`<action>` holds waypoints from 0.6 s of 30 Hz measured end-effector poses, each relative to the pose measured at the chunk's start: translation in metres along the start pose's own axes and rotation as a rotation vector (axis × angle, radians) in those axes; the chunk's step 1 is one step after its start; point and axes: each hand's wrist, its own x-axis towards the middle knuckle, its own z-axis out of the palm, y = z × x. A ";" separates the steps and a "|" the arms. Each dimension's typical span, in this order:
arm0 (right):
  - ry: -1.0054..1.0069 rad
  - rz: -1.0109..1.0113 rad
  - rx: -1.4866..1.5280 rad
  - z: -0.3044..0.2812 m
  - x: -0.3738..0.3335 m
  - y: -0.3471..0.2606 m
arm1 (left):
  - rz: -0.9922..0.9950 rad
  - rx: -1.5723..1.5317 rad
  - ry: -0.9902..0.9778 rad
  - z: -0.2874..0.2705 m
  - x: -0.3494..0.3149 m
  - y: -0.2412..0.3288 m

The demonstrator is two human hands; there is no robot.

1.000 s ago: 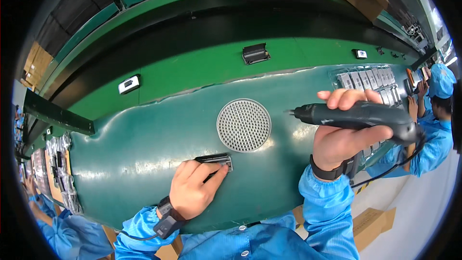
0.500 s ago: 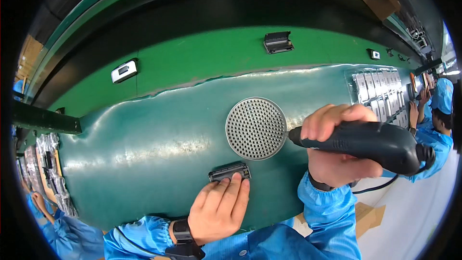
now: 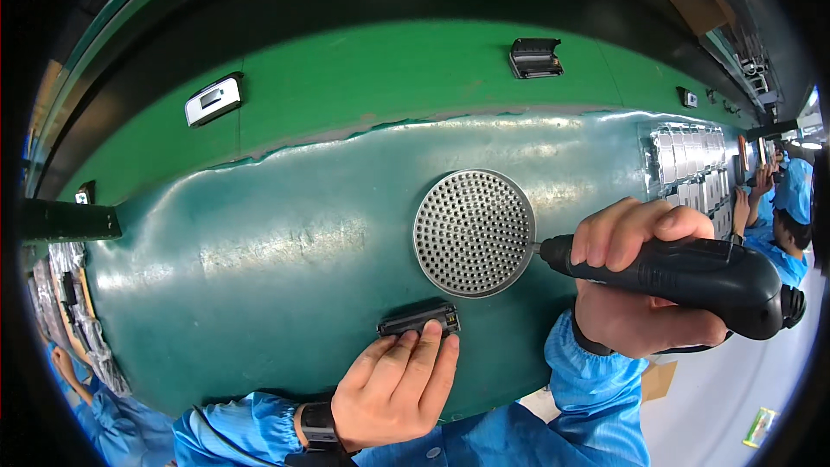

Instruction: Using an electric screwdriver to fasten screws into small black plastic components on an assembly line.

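Observation:
My right hand [image 3: 644, 281] is wrapped round a black electric screwdriver [image 3: 692, 272] held sideways. The screwdriver's thin tip meets the right rim of a round metal dish [image 3: 474, 233], whose face is covered in rows of small dark holes. Just below that dish, a small black plastic housing [image 3: 415, 318] lies on the green mat. The fingers of my left hand [image 3: 393, 389] are pressed together on its near edge, holding it against the mat; the thumb is hidden.
A clear tray of silver parts [image 3: 687, 156] lies at the right. On the green strip beyond the mat sit an open black housing [image 3: 536, 59] and a white-fronted device [image 3: 213, 99]. Wrapped parts [image 3: 82, 311] are stacked at the left. A co-worker [image 3: 782, 225] sits far right.
The view has shifted slightly, so things sit at new places in it. My left hand stays on the housing, and the screwdriver tip remains at the dish's right rim.

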 end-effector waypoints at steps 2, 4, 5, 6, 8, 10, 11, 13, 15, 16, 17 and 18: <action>-0.010 -0.032 -0.006 0.002 -0.002 0.004 | 0.005 -0.016 0.001 0.001 -0.002 -0.003; -0.001 -0.029 -0.013 0.005 -0.003 0.003 | 0.019 -0.024 -0.004 0.001 -0.006 -0.006; 0.009 -0.027 -0.021 0.007 -0.003 0.003 | 0.034 -0.031 -0.009 0.001 -0.008 -0.007; 0.006 -0.024 -0.020 0.009 -0.003 0.002 | 0.030 -0.033 -0.010 0.000 -0.009 -0.008; 0.030 0.002 -0.006 0.012 -0.003 0.000 | 0.027 -0.031 -0.010 -0.002 -0.011 -0.009; 0.024 -0.006 -0.010 0.014 -0.002 0.000 | 0.028 -0.032 -0.004 -0.003 -0.011 -0.010; 0.019 -0.014 -0.013 0.014 -0.002 0.000 | 0.030 -0.032 0.001 -0.004 -0.011 -0.010; 0.028 -0.004 -0.006 0.015 -0.004 0.004 | 0.033 -0.039 -0.002 -0.002 -0.012 -0.013; 0.037 0.010 0.003 0.016 -0.004 0.005 | 0.034 -0.046 -0.008 -0.002 -0.013 -0.015; 0.031 0.019 0.016 0.016 -0.003 0.005 | 0.031 -0.050 -0.010 -0.003 -0.013 -0.015; 0.023 0.027 0.029 0.016 -0.003 0.006 | 0.027 -0.055 -0.011 -0.004 -0.014 -0.015; 0.022 0.031 0.029 0.016 -0.002 0.005 | 0.024 -0.056 -0.013 -0.006 -0.014 -0.015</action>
